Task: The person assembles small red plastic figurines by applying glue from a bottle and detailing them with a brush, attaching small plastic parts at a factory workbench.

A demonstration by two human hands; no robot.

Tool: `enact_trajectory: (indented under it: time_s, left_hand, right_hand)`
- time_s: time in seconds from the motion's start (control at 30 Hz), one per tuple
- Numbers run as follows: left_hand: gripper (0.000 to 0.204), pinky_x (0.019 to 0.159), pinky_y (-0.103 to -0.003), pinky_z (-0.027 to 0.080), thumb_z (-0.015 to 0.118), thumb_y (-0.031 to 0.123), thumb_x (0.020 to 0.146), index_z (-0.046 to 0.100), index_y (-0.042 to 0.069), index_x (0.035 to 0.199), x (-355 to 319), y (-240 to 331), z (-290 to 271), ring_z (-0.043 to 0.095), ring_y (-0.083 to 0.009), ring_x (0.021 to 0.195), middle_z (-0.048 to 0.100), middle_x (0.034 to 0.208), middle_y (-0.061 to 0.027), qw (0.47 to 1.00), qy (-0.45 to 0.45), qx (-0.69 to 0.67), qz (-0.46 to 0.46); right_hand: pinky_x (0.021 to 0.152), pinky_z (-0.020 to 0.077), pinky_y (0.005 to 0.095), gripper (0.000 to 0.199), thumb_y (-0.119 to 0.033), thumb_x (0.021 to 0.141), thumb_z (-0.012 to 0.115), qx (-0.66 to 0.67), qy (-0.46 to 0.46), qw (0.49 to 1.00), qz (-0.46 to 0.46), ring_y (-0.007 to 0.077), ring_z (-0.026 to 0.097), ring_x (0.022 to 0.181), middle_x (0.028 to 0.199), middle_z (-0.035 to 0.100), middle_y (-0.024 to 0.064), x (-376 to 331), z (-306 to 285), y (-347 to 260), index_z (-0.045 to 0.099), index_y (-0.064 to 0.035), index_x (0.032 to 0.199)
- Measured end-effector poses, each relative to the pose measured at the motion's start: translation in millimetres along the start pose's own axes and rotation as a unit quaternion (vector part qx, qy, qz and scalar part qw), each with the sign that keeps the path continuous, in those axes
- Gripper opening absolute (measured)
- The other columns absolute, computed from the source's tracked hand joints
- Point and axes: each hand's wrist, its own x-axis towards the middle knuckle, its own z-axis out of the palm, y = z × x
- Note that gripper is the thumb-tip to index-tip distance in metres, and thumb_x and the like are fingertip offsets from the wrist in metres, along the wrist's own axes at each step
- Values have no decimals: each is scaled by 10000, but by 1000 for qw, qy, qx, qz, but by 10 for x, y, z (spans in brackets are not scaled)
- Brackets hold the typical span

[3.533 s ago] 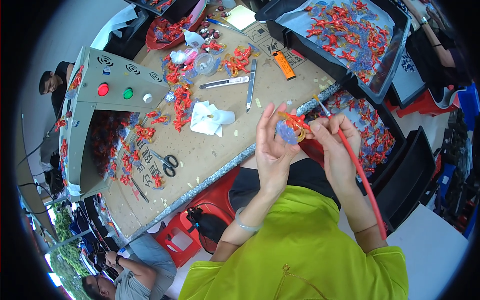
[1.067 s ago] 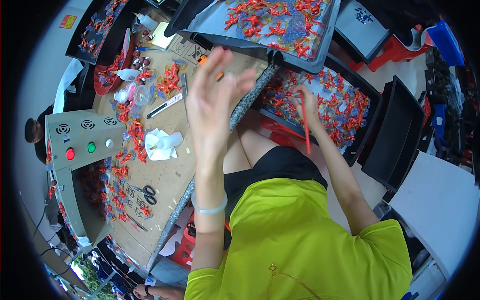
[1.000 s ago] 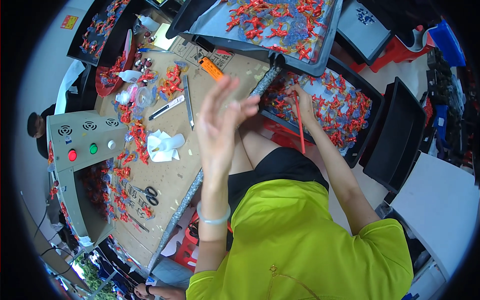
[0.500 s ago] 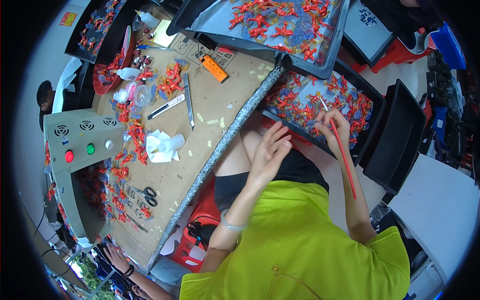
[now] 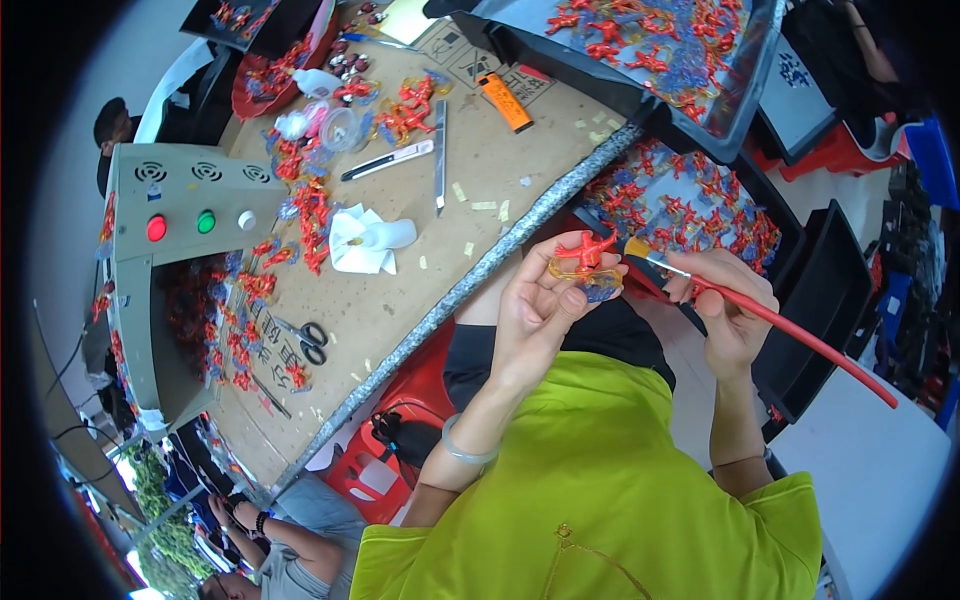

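Note:
A small red toy figurine (image 5: 588,250) with a clear yellow and blue base rests in the curled fingers of my left hand (image 5: 532,325), above my lap. My right hand (image 5: 738,310) grips a paintbrush (image 5: 822,352) with a long red handle. The brush's pale bristles point at the figurine's right side; whether they touch it I cannot tell. Just beyond both hands, a black tray (image 5: 790,215) holds many similar figurines on a white sheet.
A worktable (image 5: 400,290) with a speckled edge lies to the left, bearing a white glue bottle (image 5: 385,234), scissors (image 5: 312,342), a utility knife (image 5: 388,160), an orange box (image 5: 505,102) and a grey machine (image 5: 190,180). Another figurine tray (image 5: 640,95) overhangs its far corner. Other people sit nearby.
My left hand, open and empty before, now holds a figurine. The brush in my right hand has turned, its bristles now toward the figurine. The whole view has shifted.

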Motion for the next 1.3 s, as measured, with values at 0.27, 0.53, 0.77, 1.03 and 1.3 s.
enact_trajectory:
  time_s: [0.27,0.53,0.77,1.03,1.3]
  left_hand:
    - [535,974,-318,428,651,133,868,384,-44,1297,-106,120,-58,545,-198,1127,560,1194,-145,997,46,48,34]
    - [556,970,-328,431,668,164,855,396,-51,1289,-74,155,4,548,-205,1120,556,1202,-149,990,32,111,76]
    - [522,986,-333,417,661,110,855,402,-55,1276,-98,182,-15,554,-208,1104,579,1162,-158,984,39,140,105]
    - [569,966,-357,443,681,228,837,423,-56,1257,-92,205,-22,581,-241,1083,595,1146,-199,980,57,155,110]
    - [598,913,-322,484,729,130,791,422,-54,1270,-89,276,44,584,-227,1078,595,1150,-159,980,66,157,103]
  right_hand:
    - [546,469,264,156,-86,789,676,-132,-76,983,-104,178,599,610,770,652,105,196,278,-85,670,35,887]
    - [543,451,246,94,-38,808,645,-104,-75,987,-92,170,605,617,737,657,105,328,365,-109,673,18,878]
    - [549,453,251,50,-8,813,628,-73,-65,994,-57,179,603,609,730,649,105,293,338,-103,664,20,831]
    - [543,450,241,66,-13,819,625,-33,-55,997,-35,166,588,575,740,656,120,297,380,-99,654,47,820]
    - [568,475,231,128,-4,829,610,-20,-12,1000,-17,140,612,621,777,662,131,323,361,-185,671,52,927]
